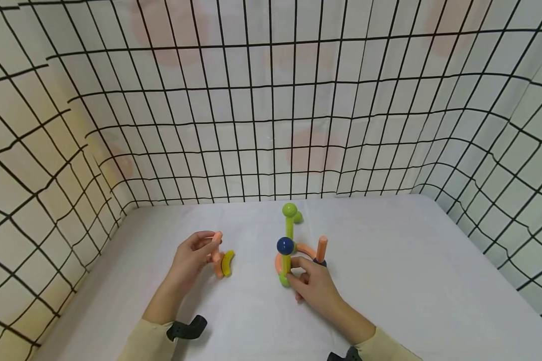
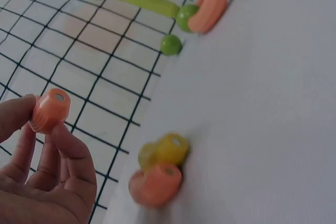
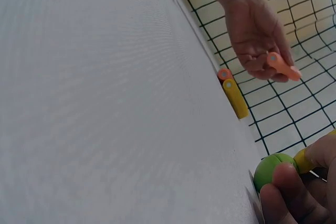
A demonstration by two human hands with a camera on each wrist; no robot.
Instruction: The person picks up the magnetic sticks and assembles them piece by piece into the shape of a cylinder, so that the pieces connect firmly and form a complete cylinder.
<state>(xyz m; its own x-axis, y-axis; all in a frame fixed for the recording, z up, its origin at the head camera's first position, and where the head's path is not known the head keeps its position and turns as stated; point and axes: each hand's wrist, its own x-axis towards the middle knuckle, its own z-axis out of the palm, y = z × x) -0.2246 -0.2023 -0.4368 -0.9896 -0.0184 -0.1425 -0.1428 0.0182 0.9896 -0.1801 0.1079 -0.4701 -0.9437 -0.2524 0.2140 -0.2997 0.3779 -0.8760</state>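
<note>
Apparently to steady it, the right hand's [image 1: 315,285] grip pinches the upright yellow rod [image 1: 286,264] between a blue ball [image 1: 285,245] and a green ball [image 1: 284,280] at the worktop [image 1: 397,301]. The left hand [image 1: 190,259] pinches an orange piece [image 2: 52,111], held clear of two curved pieces [image 1: 228,263].

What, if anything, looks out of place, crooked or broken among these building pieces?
Nothing looks broken. One small oddity: a green ball lies alone on the table, behind the structure and joined to no rod, while the other balls appear attached to pieces.
</note>
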